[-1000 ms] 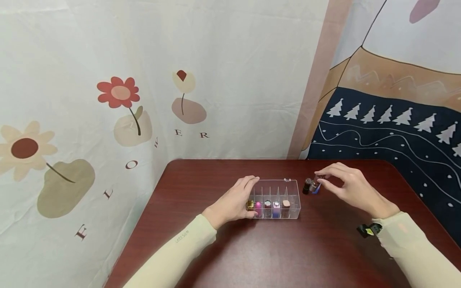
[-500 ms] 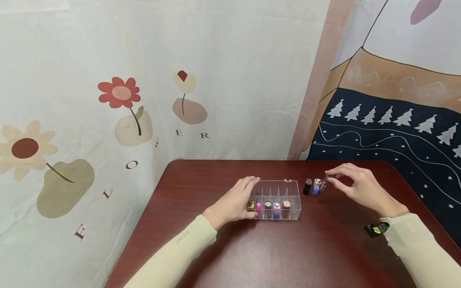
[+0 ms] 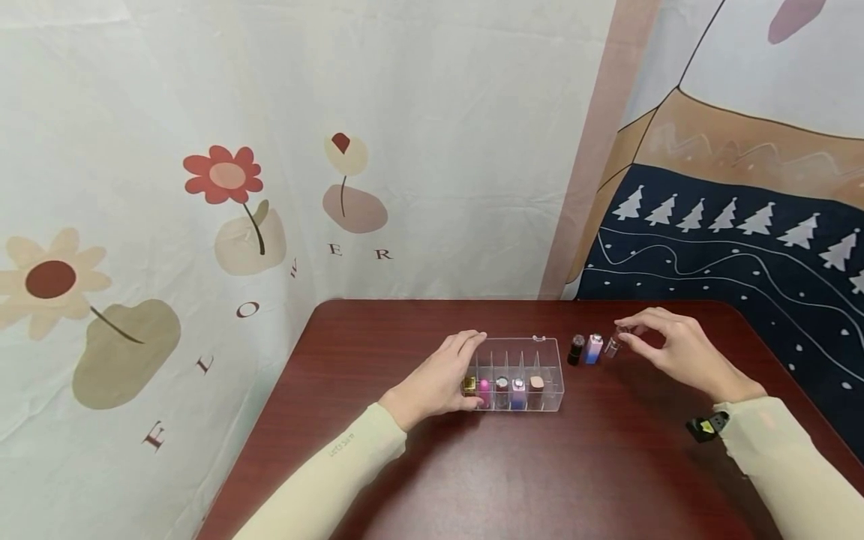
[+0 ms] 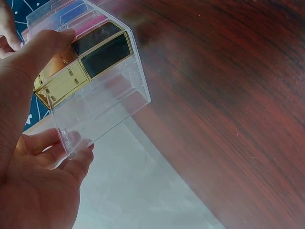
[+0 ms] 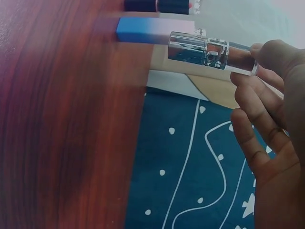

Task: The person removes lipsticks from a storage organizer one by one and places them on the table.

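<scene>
My left hand [image 3: 435, 379] grips the left end of a clear divided lipstick organizer [image 3: 551, 360], thumb in front and fingers behind. Its front row holds several lipsticks, among them a gold-and-black lipstick [image 4: 83, 67], a pink one [image 3: 484, 390] and one with a peach top [image 3: 536, 383]. Right of the box, my right hand [image 3: 668, 349] pinches a clear lipstick tube [image 5: 214, 51] by its upper end. That tube leans slightly in the head view; whether its base touches the table I cannot tell. Beside it stand a blue-to-pink lipstick [image 3: 593, 349] and a black lipstick [image 3: 576, 349].
Everything is on a dark red wooden table [image 3: 499, 472]. Behind its far edge hangs a pale flower-print cloth [image 3: 445, 150], with a navy tree-print cloth [image 3: 709, 255] at the right. The organizer's back row shows bare dividers.
My right hand has moved right with the clear lipstick tube, from in front of the blue-to-pink lipstick to its right side, uncovering it. The left hand and the organizer have stayed put.
</scene>
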The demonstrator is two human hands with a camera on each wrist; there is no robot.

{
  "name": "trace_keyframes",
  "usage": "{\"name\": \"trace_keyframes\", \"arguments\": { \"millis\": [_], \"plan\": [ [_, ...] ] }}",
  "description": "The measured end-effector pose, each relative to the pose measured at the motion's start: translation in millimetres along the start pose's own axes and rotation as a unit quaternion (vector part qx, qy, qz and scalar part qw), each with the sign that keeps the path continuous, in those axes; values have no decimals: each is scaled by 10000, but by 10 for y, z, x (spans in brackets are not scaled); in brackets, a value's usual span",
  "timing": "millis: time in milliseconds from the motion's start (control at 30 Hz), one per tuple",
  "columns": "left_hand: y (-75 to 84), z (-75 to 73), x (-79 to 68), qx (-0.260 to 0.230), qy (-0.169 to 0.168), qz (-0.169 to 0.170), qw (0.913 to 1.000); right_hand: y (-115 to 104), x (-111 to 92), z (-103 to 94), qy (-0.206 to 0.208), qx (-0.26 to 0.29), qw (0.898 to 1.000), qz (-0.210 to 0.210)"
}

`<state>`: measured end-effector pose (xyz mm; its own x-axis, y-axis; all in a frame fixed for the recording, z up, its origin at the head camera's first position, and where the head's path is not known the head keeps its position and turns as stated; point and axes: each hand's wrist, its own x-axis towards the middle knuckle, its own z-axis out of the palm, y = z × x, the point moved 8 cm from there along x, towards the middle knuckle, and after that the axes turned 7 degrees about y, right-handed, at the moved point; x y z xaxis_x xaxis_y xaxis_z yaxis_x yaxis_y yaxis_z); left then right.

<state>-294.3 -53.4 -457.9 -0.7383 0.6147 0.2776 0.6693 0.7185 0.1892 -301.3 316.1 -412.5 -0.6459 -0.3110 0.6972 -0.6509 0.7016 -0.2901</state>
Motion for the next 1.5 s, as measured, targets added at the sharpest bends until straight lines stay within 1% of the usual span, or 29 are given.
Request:
{"name": "trace_keyframes", "arguments": {
  "millis": [200,433,933,1233,1500],
  "plan": [
    [-4,-9,7,-35,-22,-28,10000,86,-24,54,-32,-38,9999,128],
    [-1,-12,16,-56,-31,-14,10000,177,-62,146,-157,-200,9996,154],
    [-13,9,21,-39,-56,-18,10000,282,-117,299,-711,-367,9951,585],
    [-14,20,17,-4,-17,15,10000,308,-144,341,-803,-388,9933,730],
    [-23,24,5,-81,-50,-28,10000,302,-141,356,-763,-340,9940,702]
  ]
}}
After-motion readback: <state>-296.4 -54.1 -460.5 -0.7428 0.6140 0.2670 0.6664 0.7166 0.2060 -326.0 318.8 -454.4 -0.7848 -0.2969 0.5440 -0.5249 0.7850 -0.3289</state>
